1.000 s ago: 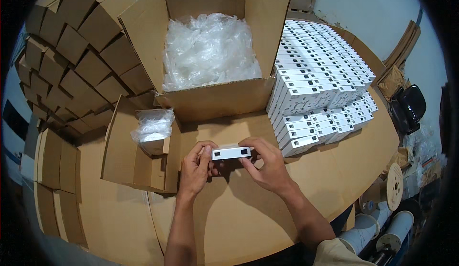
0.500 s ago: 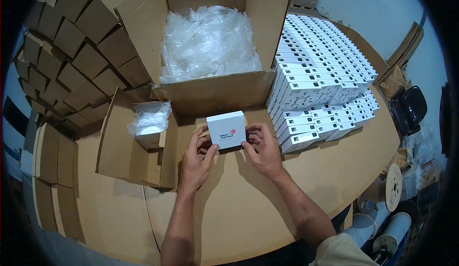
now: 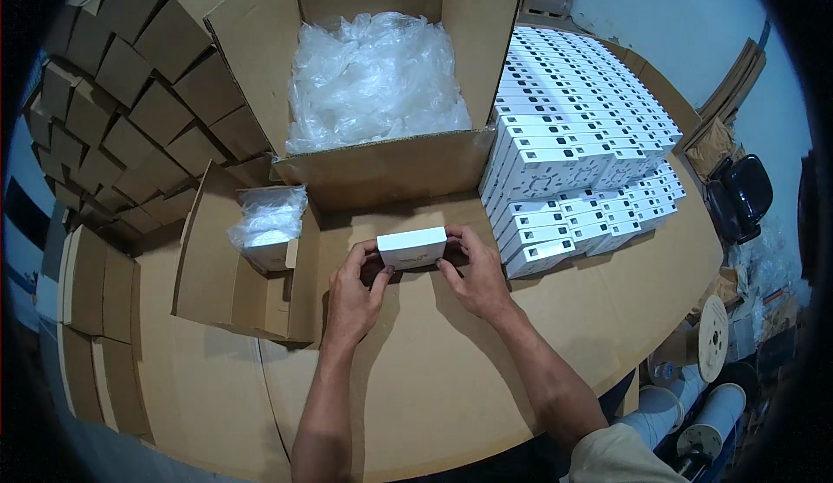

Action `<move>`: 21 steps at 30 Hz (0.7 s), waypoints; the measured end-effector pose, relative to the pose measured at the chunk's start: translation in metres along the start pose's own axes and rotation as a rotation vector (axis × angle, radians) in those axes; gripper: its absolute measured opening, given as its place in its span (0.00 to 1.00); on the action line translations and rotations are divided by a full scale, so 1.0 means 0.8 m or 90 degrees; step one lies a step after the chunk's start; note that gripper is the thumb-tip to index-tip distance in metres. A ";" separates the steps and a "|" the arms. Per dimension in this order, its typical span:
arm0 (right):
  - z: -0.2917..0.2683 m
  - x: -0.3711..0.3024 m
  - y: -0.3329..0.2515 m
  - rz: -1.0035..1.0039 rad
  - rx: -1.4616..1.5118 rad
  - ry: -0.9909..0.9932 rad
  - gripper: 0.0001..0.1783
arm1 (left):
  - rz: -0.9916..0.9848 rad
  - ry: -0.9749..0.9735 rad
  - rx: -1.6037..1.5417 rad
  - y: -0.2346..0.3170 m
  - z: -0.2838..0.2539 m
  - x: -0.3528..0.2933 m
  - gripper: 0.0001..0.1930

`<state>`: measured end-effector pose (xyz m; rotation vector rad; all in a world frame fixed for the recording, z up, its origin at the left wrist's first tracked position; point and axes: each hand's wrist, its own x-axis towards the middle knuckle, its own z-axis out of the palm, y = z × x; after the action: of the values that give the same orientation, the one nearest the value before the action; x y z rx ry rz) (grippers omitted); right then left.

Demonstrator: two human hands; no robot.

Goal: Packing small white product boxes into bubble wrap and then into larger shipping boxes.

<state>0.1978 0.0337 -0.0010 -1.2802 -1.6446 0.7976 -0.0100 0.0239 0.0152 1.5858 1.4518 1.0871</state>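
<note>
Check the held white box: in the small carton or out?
Out: the left hand and right hand hold the white box beside the small carton.

I was in a packing workshop, cartons (image 3: 160, 111) at ten o'clock, white boxes (image 3: 580, 155) at two, reels (image 3: 713, 339) at four

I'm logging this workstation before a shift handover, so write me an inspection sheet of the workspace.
Surface: brown table, apparently cardboard-covered.
Job's things: white box held over the table; stacked white cartons on the right.
Clutter: crumpled clear plastic in the large open box; a plastic bundle in the smaller open box.
Grip: left hand and right hand hold the white box at opposite ends.
Cables: nothing seen loose; spools at lower right, contents unclear.
Surroundings: piled brown boxes left, pale wall upper right.
</note>
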 end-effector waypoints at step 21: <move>0.013 0.008 0.029 -0.008 0.023 0.092 0.25 | 0.287 0.304 0.114 0.099 -0.011 0.070 0.10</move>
<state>0.1970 0.0459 -0.0238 -1.2704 -1.5147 0.7074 0.0132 0.0706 0.0973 1.9287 1.5603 1.7296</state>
